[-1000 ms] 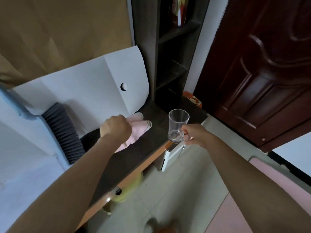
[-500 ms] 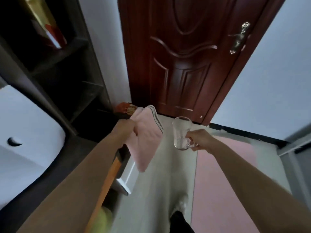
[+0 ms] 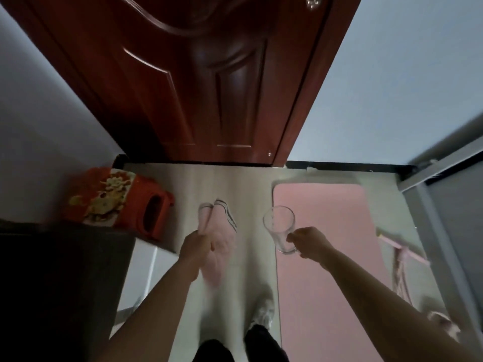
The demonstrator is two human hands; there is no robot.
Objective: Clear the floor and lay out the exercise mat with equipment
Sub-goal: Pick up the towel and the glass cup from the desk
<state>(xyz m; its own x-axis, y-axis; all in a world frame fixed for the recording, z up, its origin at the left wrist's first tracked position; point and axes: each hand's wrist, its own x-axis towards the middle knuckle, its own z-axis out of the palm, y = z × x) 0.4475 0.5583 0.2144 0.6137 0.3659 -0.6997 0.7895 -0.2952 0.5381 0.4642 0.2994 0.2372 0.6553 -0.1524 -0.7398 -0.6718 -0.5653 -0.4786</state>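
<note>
My left hand [image 3: 196,245] grips a pink towel [image 3: 219,239] with dark stripes at one end; the cloth hangs in the air over the pale floor. My right hand [image 3: 308,242] holds an empty clear glass mug [image 3: 279,229] by its handle, just above the left edge of the mat. A pink exercise mat [image 3: 326,257] lies flat on the floor to the right, running from near the far wall towards me. A pink strap or rope item [image 3: 400,262] lies at the mat's right edge.
A dark red door [image 3: 193,74] stands shut ahead. An orange-red stool [image 3: 146,205] lies by the left wall. A dark desk top [image 3: 60,283] fills the lower left. My shoe [image 3: 262,313] is on the floor beside the mat. A grey frame [image 3: 444,218] lines the right.
I have lifted the towel off the desk with my left hand and turned right, away from the desk towards the door and mat. The glass has come along in my right hand.
</note>
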